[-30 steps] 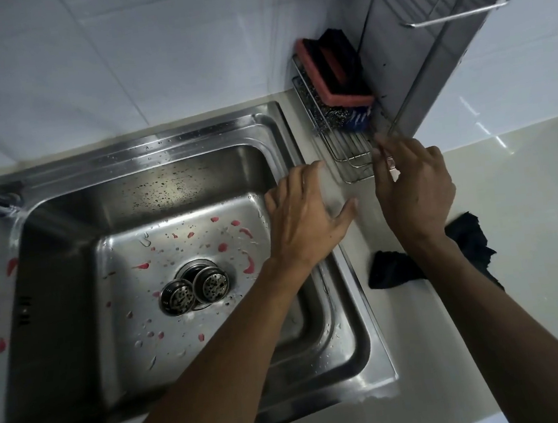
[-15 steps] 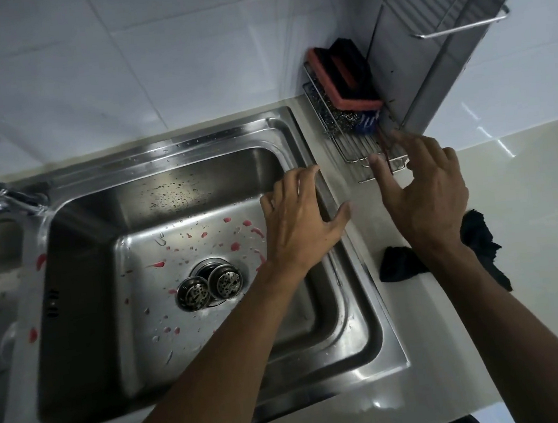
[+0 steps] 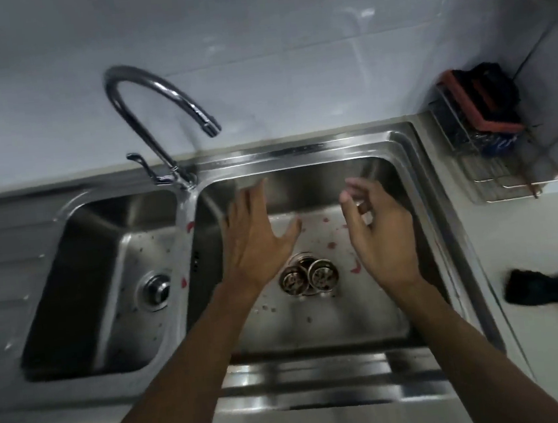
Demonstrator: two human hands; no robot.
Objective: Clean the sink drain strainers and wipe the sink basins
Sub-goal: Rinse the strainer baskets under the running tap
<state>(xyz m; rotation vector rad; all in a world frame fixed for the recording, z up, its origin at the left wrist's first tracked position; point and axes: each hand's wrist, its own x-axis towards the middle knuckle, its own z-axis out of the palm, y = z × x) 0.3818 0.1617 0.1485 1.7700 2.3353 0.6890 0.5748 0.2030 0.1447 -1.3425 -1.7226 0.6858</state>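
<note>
Strainers [image 3: 308,277] — two round metal cups, side by side and touching — sat at the drain of the right basin [image 3: 302,181] in the head view, among red specks. They lay between the two wrists, nearer the person than the fingertips. The left hand [image 3: 257,244] hovered spread and empty; the right hand [image 3: 380,235] hung loosely curled (holding nothing, as far as showed). The left looked slightly nearer — reaching probably meant drawing back and down.

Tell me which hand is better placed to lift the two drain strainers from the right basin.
Left, narrowly: the left hand hovers open, its palm edge beside the strainers; the right hand, also empty, looks slightly farther off.
</note>
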